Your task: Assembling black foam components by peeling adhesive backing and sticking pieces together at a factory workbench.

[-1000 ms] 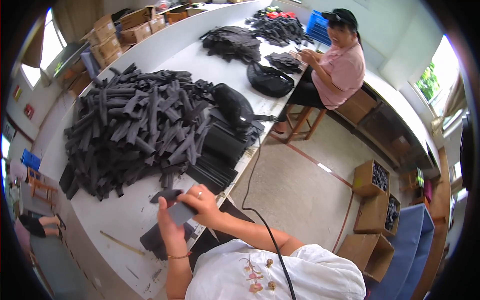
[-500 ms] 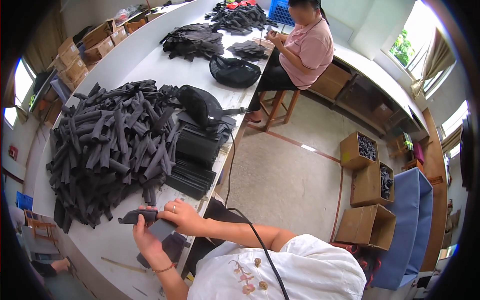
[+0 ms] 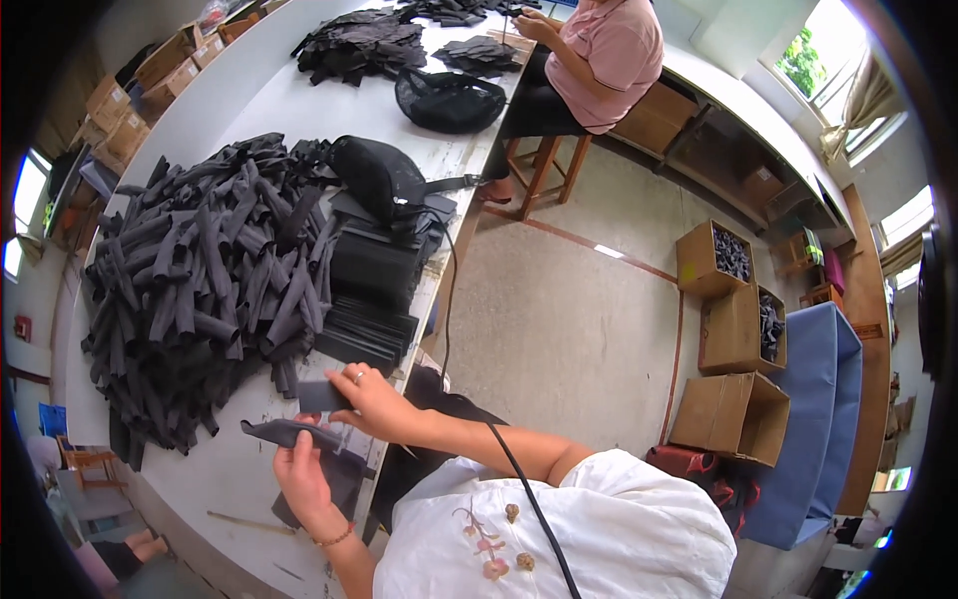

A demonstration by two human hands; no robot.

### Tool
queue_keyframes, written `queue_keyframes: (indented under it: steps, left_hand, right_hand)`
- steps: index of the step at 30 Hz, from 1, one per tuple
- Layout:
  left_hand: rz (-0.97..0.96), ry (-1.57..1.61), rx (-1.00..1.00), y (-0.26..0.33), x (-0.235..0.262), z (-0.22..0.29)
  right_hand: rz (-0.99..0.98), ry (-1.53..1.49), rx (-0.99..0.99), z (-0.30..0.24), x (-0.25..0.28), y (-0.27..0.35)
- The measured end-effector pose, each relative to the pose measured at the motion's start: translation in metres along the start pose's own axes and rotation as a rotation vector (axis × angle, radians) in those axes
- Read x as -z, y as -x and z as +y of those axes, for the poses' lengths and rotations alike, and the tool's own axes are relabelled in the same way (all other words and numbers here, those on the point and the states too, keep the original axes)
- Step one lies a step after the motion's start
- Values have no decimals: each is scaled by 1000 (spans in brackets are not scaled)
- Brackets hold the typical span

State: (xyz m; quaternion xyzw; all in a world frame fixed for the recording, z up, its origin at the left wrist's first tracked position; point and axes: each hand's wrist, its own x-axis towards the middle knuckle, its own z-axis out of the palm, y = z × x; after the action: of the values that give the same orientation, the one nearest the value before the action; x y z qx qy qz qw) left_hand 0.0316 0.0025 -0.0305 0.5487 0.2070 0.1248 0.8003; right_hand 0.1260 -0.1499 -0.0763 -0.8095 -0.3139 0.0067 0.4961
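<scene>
Bright daylight from side windows, soft shadows, sharp centre, strong fisheye bending and dark rim.

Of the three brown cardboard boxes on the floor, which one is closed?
The brown cardboard box nearest the person: its top flaps lie shut, while the two brown cardboard boxes beyond it stand open with dark pieces inside.

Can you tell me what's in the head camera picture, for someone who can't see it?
A person's left hand and right hand hold dark fabric pieces over a white table. Beside them lies a big pile of black fabric rolls.
</scene>
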Motion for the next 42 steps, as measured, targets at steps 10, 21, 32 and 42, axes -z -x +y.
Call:
queue_keyframes:
  steps: [10,21,32,42]
  left_hand:
    - [11,-197,112,-12,-3,-4]
    - [65,-177,78,-12,-8,3]
    - [68,356,55,-21,16,26]
    - [142,572,49,-22,34,30]
  right_hand:
    - [-50,36,116,3,1,2]
    - [-99,-66,239,2,6,-1]
    - [-65,-103,272,-18,36,-20]
    - [-114,-177,25,-63,38,-25]
